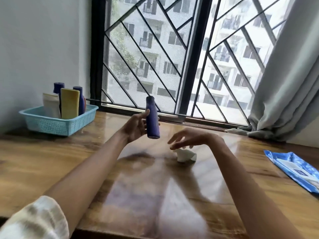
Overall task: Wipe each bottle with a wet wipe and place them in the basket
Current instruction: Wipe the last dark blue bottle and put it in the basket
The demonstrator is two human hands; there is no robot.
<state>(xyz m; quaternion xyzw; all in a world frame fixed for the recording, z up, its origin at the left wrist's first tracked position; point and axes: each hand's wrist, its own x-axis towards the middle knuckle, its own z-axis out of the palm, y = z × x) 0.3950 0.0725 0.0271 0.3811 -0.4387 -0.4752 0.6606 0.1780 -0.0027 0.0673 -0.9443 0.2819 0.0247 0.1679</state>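
My left hand (136, 125) holds a dark blue bottle (152, 125) upright above the wooden table, thumb and fingers round its side. Just right of it, my right hand (185, 138) hovers with fingers loosely spread over a crumpled white wet wipe (186, 155) lying on the table; it holds nothing. A light blue plastic basket (51, 124) stands at the far left by the wall. It contains a white tube (51, 105), a yellow tube (69, 103) and two dark blue bottles (58, 87) standing behind them.
A blue pack of wet wipes (293, 169) lies at the table's right edge. A grey curtain (283, 83) hangs at the right, its hem on the sill. The barred window (172, 57) runs along the table's far side.
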